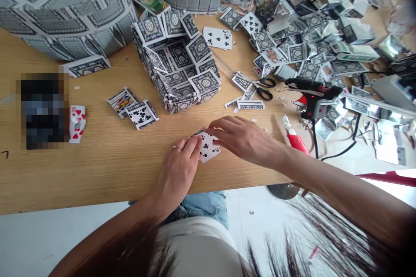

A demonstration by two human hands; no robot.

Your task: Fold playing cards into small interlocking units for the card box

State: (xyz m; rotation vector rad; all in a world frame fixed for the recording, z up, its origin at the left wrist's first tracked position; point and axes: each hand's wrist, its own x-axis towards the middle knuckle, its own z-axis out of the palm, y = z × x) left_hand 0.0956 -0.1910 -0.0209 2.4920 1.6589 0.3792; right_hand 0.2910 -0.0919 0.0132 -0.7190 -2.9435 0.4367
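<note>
A playing card of clubs (pixel 209 152) lies face up near the table's front edge, between my hands. My left hand (pixel 177 164), with a ring on one finger, grips its left side, the fingers close together. From the right, my right hand (pixel 248 140) reaches over, its bent fingertips at the card's upper edge; part of the card is hidden there. Beyond them stands an open basket (pixel 205 83) built of folded playing cards with patterned backs. To its left lie two cards with folded edges, a face card (pixel 121 103) and a clubs card (pixel 140 115).
Scissors (pixel 264 88), a glue gun (pixel 312 95) with its cord and a red-handled cutter (pixel 295 140) lie to the right. Behind them spreads a heap of cards and boxes (pixel 302 45). Large card-covered containers (pixel 65 13) stand at the back left. A heart-patterned piece (pixel 77 124) lies far left.
</note>
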